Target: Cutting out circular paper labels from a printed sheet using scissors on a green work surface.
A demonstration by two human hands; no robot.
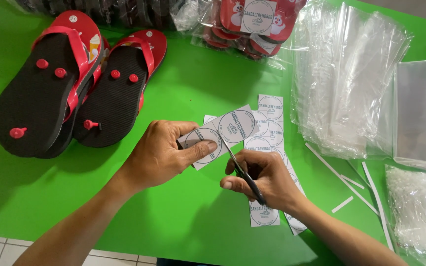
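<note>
Pinching a sticker strip (221, 134), left hand (161, 153); right hand (265, 180) gripping scissors (242, 172) beside it.

Matt paper label strip (223, 132), metal scissors (242, 172)

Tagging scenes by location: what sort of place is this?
Probably a small sandal packing bench: a green table with red-and-black flip-flops, a stack of clear plastic bags, and round-logo label strips being cut with scissors.

A white label strip (223, 135) with grey round emblems sits pinched in the left fingers (200, 148). More cut white labels (269, 118) lie just beyond. Clear bagged sandal packages (252, 22), labelled white, lie well beyond.
</note>
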